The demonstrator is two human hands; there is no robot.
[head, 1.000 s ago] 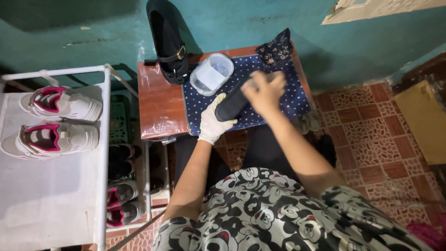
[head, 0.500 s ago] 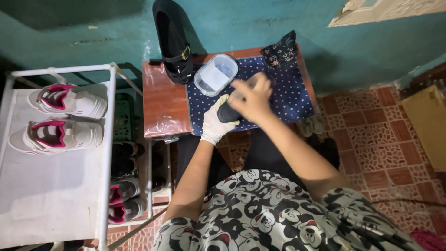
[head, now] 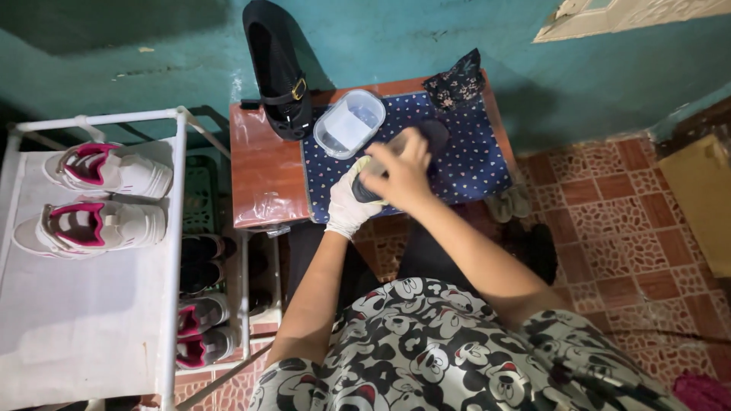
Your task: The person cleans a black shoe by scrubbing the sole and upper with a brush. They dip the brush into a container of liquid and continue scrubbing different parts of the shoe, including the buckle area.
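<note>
The right hand (head: 400, 171) has slid back along the black shoe (head: 426, 141).

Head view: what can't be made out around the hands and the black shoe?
- Black shoe: mostly hidden by the right hand.
- Left hand: white-gloved, its grip covered by the right hand.
- Clear container: contents unclear.
- Lower rack shoes: shadowed, partly under the shelf.

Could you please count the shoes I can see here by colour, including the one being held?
Black shoes: 2, one propped against the wall, one held in the gloved left hand under the right hand.
White and pink shoes: 2, both on top of the white rack.
Grey and pink shoes: 2, on the rack's lower shelves.
Total: 6
</note>
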